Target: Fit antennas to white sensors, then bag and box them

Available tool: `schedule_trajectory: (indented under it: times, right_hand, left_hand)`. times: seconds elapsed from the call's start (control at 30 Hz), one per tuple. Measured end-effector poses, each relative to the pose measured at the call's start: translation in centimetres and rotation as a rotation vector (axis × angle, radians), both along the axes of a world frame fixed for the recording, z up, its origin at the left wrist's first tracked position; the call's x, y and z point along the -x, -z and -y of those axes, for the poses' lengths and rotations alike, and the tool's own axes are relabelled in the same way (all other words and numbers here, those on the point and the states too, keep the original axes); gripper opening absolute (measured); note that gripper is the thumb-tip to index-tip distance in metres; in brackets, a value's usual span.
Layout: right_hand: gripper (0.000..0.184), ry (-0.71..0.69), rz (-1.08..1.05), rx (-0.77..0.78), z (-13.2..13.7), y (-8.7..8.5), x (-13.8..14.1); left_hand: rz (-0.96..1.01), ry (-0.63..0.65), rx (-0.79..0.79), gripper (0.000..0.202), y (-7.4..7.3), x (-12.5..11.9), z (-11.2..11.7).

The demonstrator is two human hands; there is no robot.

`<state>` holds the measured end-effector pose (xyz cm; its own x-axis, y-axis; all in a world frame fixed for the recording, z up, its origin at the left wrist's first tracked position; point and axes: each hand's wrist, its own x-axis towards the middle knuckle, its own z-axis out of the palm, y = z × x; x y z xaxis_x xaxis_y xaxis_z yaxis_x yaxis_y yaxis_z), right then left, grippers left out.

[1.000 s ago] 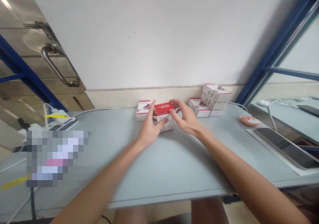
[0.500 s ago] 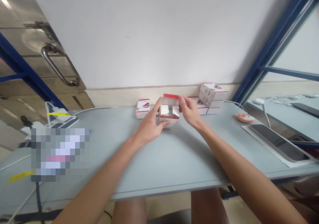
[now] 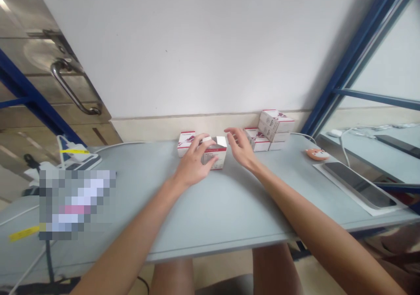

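A small white-and-red carton (image 3: 218, 154) stands on the grey table (image 3: 223, 207) near the wall. My left hand (image 3: 193, 163) grips its left side, fingers curled over the top. Just to the carton's right my right hand (image 3: 240, 148) hovers with fingers spread, holding nothing. Another carton of the same kind (image 3: 185, 141) lies directly behind my left hand.
A stack of similar cartons (image 3: 271, 131) sits at the back right against the wall. An orange object (image 3: 316, 154) and a dark phone on white paper (image 3: 359, 184) lie at the right. A white cable device (image 3: 77, 158) sits at the left; a blurred patch covers the table's left part.
The carton's top flap, lifted open half a second ago by my right hand, is down again. My right hand has let go and drawn slightly right.
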<state>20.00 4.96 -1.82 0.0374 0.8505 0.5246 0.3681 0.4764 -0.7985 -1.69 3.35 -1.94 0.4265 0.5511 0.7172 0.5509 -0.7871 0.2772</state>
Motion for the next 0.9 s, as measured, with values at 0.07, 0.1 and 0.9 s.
schedule_trajectory:
  times: [0.07,0.1,0.9]
  right_hand:
    - [0.033,0.044,0.144,-0.223,0.9,-0.9,0.0]
    - [0.032,0.041,0.228,-0.311,1.4,-1.3,0.1]
    - [0.012,0.116,0.423,-0.278,1.3,-1.9,0.5]
  left_hand:
    - [0.016,-0.026,-0.005,0.035,0.3,0.0,-0.2]
    - [0.018,-0.033,-0.023,0.036,0.4,-0.1,-0.4]
    - [0.036,-0.006,-0.324,0.048,1.4,0.1,-1.3]
